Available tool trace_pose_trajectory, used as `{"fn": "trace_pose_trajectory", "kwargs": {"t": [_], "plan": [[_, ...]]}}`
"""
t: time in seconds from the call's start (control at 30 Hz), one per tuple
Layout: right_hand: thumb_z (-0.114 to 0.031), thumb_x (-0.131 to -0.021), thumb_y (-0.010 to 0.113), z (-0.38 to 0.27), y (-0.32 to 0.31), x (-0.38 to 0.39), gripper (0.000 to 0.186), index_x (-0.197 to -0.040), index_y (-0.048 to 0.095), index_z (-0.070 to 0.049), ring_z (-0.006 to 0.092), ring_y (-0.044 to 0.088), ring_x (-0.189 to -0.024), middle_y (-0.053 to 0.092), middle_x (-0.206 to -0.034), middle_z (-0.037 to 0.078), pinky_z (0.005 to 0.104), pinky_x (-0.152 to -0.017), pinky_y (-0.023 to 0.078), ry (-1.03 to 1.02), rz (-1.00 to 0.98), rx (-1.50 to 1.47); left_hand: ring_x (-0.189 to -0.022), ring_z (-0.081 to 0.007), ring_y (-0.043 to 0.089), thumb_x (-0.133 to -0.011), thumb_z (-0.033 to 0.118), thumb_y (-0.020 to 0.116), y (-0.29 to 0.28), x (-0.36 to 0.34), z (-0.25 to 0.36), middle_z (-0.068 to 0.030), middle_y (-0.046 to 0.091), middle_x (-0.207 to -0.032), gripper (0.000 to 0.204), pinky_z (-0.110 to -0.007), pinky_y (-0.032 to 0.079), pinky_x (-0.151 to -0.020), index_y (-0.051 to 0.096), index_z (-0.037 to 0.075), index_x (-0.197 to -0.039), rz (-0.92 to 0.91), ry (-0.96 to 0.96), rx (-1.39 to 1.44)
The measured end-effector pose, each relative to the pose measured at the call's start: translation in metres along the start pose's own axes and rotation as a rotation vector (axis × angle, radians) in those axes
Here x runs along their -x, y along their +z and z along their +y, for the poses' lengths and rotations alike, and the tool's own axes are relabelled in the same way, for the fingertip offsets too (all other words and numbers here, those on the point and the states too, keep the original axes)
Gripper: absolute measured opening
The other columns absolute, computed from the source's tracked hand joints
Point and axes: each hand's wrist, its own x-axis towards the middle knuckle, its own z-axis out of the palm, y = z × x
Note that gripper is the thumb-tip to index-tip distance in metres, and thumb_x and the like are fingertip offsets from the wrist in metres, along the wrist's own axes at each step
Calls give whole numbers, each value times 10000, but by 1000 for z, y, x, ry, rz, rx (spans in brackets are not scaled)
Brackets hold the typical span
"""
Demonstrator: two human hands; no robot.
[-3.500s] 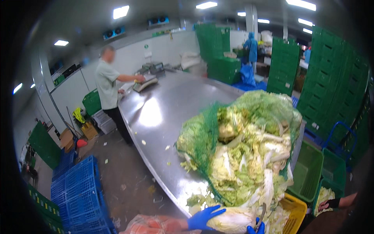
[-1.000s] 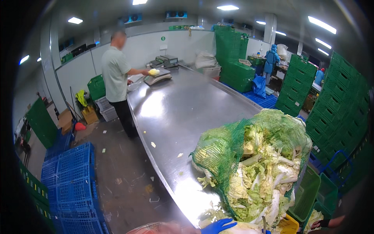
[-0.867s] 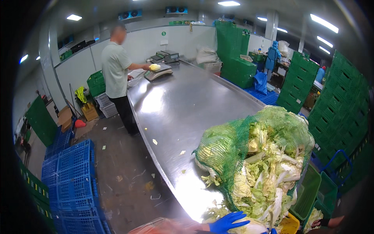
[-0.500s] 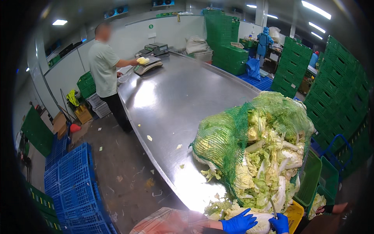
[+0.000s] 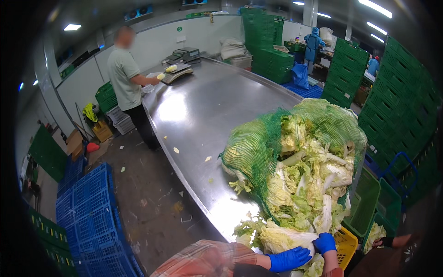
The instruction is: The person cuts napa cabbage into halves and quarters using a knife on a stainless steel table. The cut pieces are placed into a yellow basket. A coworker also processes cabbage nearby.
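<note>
My left hand (image 5: pixel 290 260) lay spread against the napa cabbage (image 5: pixel 282 238) at the steel table's (image 5: pixel 221 108) near end, just below the mesh sack (image 5: pixel 272 138); my right hand (image 5: pixel 325 243) bent over its pale end, gripping what I couldn't tell. Steady pressure, left fingertips well clear, seemed wisest.

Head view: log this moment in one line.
left hand: against cabbage | right hand: closed, knife mostly hidden | green net: part-covering leaf heap on metal table
</note>
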Motion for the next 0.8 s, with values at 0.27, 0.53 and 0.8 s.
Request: {"fn": "trace_pose_trajectory", "kwargs": {"t": [0.27, 0.53, 0.8], "plan": [[-296, -796, 653, 77, 88, -35, 313, -843, 648, 13, 200, 574, -526, 616, -678, 99, 329, -484, 462, 58, 51, -695, -1064, -302, 497, -774, 194, 485, -40, -17, 3, -183, 440, -1242, 604, -371, 432, -808, 346, 79, -1350, -43, -151, -128], [-195, -782, 622, 63, 58, 22, 272, -983, 484, -76, 113, 491, -631, 496, -844, 22, 260, -550, 435, -80, 151, -1157, -1164, -417, 430, -499, 572, 757, -70, -45, -69, -276, 429, -1248, 1100, -466, 403, -900, 295, 68, -1360, -486, -557, 297], [-248, -850, 560, 39, 65, 135, 337, -1125, 475, -72, 325, 586, -727, 589, -809, 175, 397, -614, 463, -31, 393, -888, -1128, -359, 484, -519, 579, 767, -89, -76, -73, -252, 469, -1228, 1109, -402, 391, -945, 314, -32, -1326, -702, -530, 419]]}}
